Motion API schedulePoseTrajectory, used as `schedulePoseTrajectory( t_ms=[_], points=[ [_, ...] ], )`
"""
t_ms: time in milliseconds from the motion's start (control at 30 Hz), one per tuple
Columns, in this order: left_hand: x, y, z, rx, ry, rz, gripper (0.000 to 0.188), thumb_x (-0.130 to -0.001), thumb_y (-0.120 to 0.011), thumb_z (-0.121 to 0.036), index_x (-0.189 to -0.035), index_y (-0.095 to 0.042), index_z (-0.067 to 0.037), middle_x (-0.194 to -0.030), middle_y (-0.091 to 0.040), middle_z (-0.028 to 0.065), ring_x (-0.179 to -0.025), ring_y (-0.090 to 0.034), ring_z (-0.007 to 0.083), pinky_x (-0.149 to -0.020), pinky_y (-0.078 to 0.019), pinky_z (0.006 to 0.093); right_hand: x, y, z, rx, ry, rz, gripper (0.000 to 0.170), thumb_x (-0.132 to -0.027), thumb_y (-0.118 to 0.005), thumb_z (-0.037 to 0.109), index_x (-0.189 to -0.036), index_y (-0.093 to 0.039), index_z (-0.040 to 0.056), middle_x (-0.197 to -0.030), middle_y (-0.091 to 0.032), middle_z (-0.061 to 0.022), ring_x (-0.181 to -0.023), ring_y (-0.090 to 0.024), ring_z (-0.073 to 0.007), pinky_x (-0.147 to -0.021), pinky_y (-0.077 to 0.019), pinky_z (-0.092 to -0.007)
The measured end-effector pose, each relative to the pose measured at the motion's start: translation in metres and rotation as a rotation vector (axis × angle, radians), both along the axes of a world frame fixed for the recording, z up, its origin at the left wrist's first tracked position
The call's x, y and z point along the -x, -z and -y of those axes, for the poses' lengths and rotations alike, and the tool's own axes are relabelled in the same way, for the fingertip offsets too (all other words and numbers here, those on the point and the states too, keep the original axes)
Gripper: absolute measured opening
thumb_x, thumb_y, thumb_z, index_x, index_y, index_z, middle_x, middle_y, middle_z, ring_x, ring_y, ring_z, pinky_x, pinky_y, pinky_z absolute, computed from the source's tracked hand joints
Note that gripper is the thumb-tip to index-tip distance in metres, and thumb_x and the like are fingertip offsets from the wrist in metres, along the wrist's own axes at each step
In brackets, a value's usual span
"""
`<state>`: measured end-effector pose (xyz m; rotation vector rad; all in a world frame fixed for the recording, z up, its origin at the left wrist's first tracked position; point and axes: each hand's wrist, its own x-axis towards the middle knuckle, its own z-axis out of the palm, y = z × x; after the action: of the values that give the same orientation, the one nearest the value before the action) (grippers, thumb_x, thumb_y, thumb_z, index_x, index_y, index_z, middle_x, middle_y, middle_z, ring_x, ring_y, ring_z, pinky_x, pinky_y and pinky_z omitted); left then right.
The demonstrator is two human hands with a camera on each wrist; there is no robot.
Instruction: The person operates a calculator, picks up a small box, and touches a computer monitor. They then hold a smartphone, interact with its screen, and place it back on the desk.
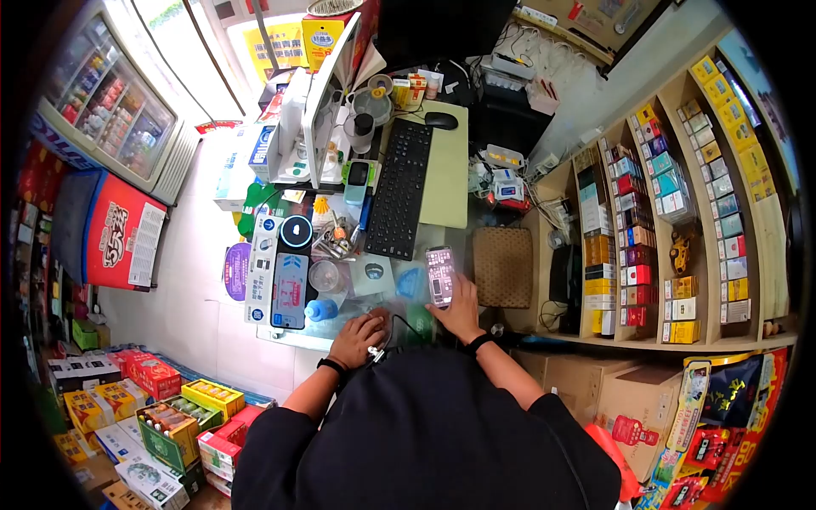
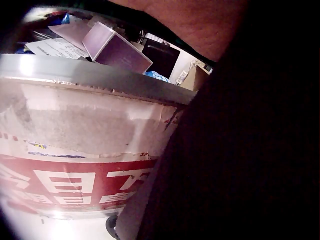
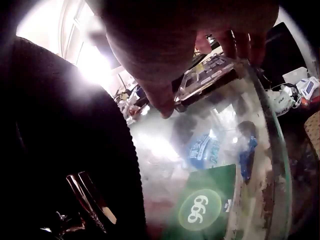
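My right hand (image 1: 461,313) holds a smartphone (image 1: 440,276) with a lit pinkish screen by its near end, over the glass counter (image 1: 336,327). From the right wrist view, the thumb lies at one side of the phone (image 3: 207,77) and the fingers (image 3: 242,47) at the other. Near the counter's front edge rests my left hand (image 1: 357,342), its relaxed fingers pointing right and nothing seen in them. Only part of that hand (image 2: 195,22) shows in the left wrist view, above the counter's rim. A green box marked 999 (image 3: 200,205) shows through the glass.
Beyond the phone lie a black keyboard (image 1: 398,189) and a mouse (image 1: 440,121) on a pale green mat. Left of them stand a payment device (image 1: 291,285), a blue bottle (image 1: 320,309) and a clear plastic cup (image 1: 324,276). Shelves of small packs (image 1: 633,229) line the right.
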<state>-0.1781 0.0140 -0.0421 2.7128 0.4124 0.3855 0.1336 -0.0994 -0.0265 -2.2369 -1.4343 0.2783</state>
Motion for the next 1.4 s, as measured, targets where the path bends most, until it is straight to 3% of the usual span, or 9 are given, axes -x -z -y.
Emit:
schedulePoseTrajectory(
  t_ms=[167,333,667,900,1133,1267,1400],
  points=[
    [0.000,0.000,0.001,-0.006,-0.008,0.001,0.035,-0.091,-0.059,-0.022,-0.124,-0.069,-0.016,-0.147,-0.058,0.0084,-0.138,-0.051,0.0325,-0.110,-0.0433,0.0476,-0.013,0.012,0.005,-0.009,0.021,0.002,0.101,-0.076,-0.089,0.031,-0.157,-0.037,0.0011,-0.150,-0.044,-0.0254,-0.136,-0.043,-0.0470,-0.115,-0.0381,-0.0536],
    [0.000,-0.002,0.001,0.020,0.001,-0.003,0.034,-0.092,-0.056,-0.021,-0.123,-0.068,-0.015,-0.147,-0.058,0.0096,-0.139,-0.050,0.0339,-0.111,-0.0426,0.0482,-0.025,0.010,-0.005,-0.006,0.032,-0.004,0.106,-0.074,-0.091,0.030,-0.160,-0.035,0.0013,-0.148,-0.047,-0.0253,-0.131,-0.049,-0.0457,-0.112,-0.0422,-0.0513],
    [0.000,-0.001,0.000,0.011,0.009,0.006,0.034,-0.091,-0.060,-0.022,-0.123,-0.067,-0.014,-0.144,-0.059,0.0095,-0.137,-0.051,0.0343,-0.112,-0.0427,0.0482,-0.030,-0.001,0.008,0.023,-0.067,-0.121,0.103,-0.080,-0.090,0.037,-0.160,-0.036,0.0017,-0.149,-0.046,-0.0240,-0.137,-0.045,-0.0447,-0.115,-0.0410,-0.0520],
    [-0.001,-0.001,-0.001,-0.001,0.008,0.004,0.034,-0.091,-0.059,-0.022,-0.123,-0.068,-0.016,-0.146,-0.059,0.0089,-0.138,-0.051,0.0341,-0.110,-0.0434,0.0477,-0.026,-0.001,0.002,0.012,-0.026,-0.034,0.099,-0.081,-0.089,0.037,-0.158,-0.038,0.0013,-0.151,-0.047,-0.0232,-0.136,-0.045,-0.0443,-0.115,-0.0407,-0.0514],
    [0.002,0.008,-0.002,-0.041,0.010,-0.011,0.034,-0.093,-0.063,-0.029,-0.126,-0.067,-0.019,-0.145,-0.059,0.0064,-0.137,-0.051,0.0321,-0.109,-0.0430,0.0467,-0.026,-0.007,-0.015,-0.005,-0.046,-0.004,0.083,-0.076,-0.084,0.026,-0.150,-0.052,0.0067,-0.147,-0.053,-0.0193,-0.125,-0.048,-0.0447,-0.110,-0.0429,-0.0494],
    [0.001,0.000,0.000,0.010,0.005,0.011,0.037,-0.092,-0.057,-0.023,-0.127,-0.068,-0.016,-0.147,-0.058,0.0079,-0.138,-0.050,0.0329,-0.111,-0.0429,0.0477,-0.029,-0.009,-0.018,0.037,-0.033,-0.007,0.088,-0.071,-0.085,0.027,-0.152,-0.054,0.0098,-0.145,-0.054,-0.0171,-0.124,-0.049,-0.0414,-0.110,-0.0442,-0.0478],
    [0.001,0.001,0.000,-0.001,0.007,0.002,0.036,-0.093,-0.057,-0.023,-0.127,-0.068,-0.016,-0.147,-0.058,0.0081,-0.138,-0.050,0.0326,-0.111,-0.0426,0.0477,-0.030,-0.021,-0.022,0.109,-0.024,-0.065,0.090,-0.069,-0.084,0.026,-0.152,-0.054,0.0129,-0.148,-0.052,-0.0190,-0.127,-0.048,-0.0445,-0.111,-0.0433,-0.0493]
  ],
)
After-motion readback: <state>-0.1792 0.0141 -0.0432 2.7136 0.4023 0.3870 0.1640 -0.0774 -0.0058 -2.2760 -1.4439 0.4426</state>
